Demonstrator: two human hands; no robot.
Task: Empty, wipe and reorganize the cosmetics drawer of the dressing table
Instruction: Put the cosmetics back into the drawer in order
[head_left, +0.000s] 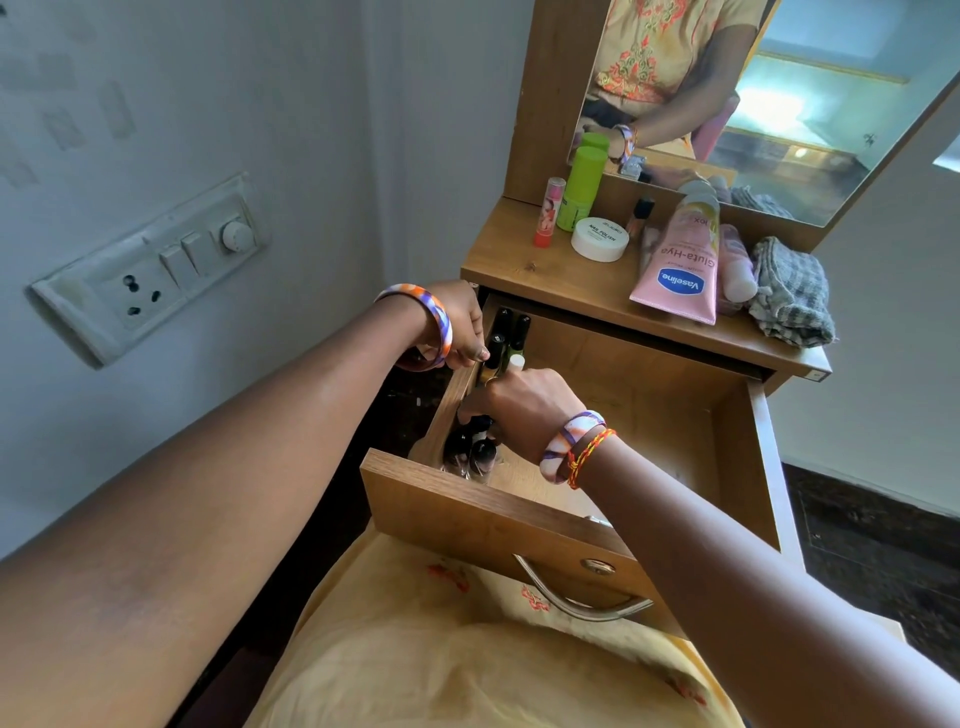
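The wooden drawer (675, 395) of the dressing table stands pulled out. Small dark-capped bottles (506, 332) line its left wall, with two more (475, 452) in the near left corner. My left hand (460, 325) grips the drawer's left wall from outside. Inside the drawer, my right hand (524, 405) is closed over the bottles by the left wall, and a white-capped bottle (516, 362) pokes out just beyond its knuckles. What the fingers hold is hidden. The rest of the drawer floor is bare wood.
On the tabletop (524, 265) stand a red tube (549, 210), a green can (581, 187) and a white jar (600, 239); a pink Vaseline tube (680, 265) and a grey checked cloth (792, 291) lie beside them. A mirror (810, 93) rises behind. A switch panel (150, 275) is on the left wall.
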